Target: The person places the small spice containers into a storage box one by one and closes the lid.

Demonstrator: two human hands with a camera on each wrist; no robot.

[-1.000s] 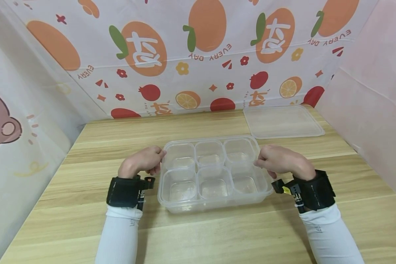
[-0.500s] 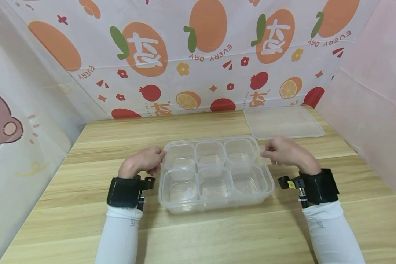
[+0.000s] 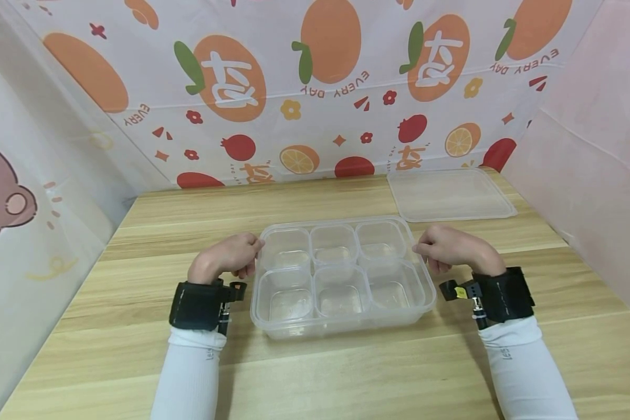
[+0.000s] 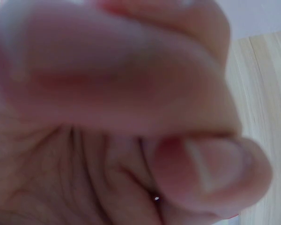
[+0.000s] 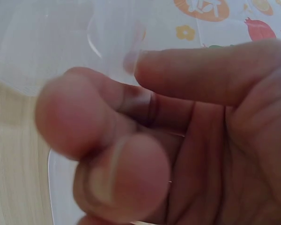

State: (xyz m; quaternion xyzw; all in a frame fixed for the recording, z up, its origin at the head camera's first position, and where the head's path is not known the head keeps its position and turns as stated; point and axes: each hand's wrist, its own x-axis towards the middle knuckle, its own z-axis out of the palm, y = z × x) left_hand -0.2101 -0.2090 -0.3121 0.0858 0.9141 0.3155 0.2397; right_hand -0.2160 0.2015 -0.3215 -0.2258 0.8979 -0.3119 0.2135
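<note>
A clear plastic storage box (image 3: 346, 324), with several small square cups (image 3: 289, 294) in two rows inside it, stands on the table between my hands. At its left end my left hand (image 3: 228, 255) grips the rim; in the left wrist view its curled fingers (image 4: 210, 168) fill the picture and hide the contact. My right hand (image 3: 451, 251) pinches the rim at the right end. Through the clear wall in the right wrist view, a fingertip shows behind the thumb (image 5: 182, 72), while the other fingers (image 5: 75, 117) curl below.
A flat translucent lid (image 3: 451, 195) lies at the back right of the wooden table (image 3: 325, 379). A fruit-printed cloth (image 3: 325, 105) hangs along the back edge, with plain pale sheets at both sides.
My right hand has shifted a little right and back along the box's right end, dipping slightly in the last half second. The left hand, the box and the lid stay in place.
</note>
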